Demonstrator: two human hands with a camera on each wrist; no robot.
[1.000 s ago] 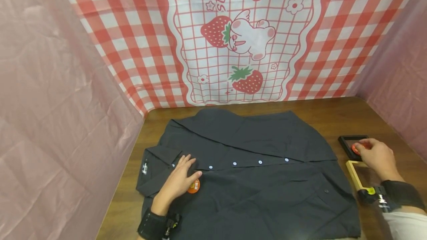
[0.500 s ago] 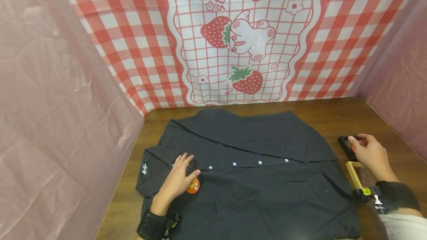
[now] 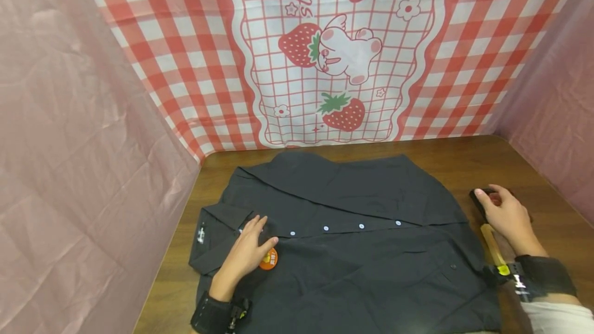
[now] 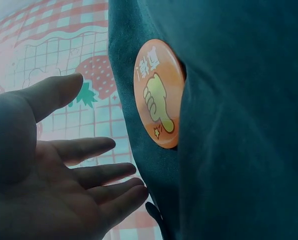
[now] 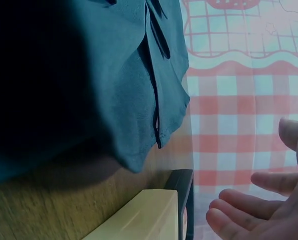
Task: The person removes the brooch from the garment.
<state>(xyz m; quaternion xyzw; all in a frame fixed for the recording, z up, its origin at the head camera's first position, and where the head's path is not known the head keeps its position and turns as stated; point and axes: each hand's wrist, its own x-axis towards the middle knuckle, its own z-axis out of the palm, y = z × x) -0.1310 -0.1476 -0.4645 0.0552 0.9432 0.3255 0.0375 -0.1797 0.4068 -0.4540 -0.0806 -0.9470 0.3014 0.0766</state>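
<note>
A dark button-up shirt (image 3: 334, 267) lies spread on the table, collar to the left. My left hand (image 3: 248, 249) rests on it near the collar, fingers extended and thumb apart. By that thumb an orange round badge (image 3: 269, 259) sits on the cloth; the left wrist view shows a yellow thumbs-down hand on the badge (image 4: 159, 95). At the far right, my right hand (image 3: 508, 218) hovers over a black frame (image 3: 478, 204) and largely covers it. In the right wrist view, the fingers of my right hand (image 5: 268, 200) are spread and loosely bent, with nothing between them.
A light wooden frame (image 3: 492, 244) lies just in front of the black one, partly under my right wrist. Wooden tabletop (image 3: 450, 159) shows behind the shirt. A red-checked strawberry cloth (image 3: 343, 61) hangs at the back, with pink curtains (image 3: 93, 143) at both sides.
My right hand has drawn left and slightly up from the red-orange badge in the black frame, its fingers apart. That badge is now mostly hidden behind the hand. My left hand stays nearly still.
</note>
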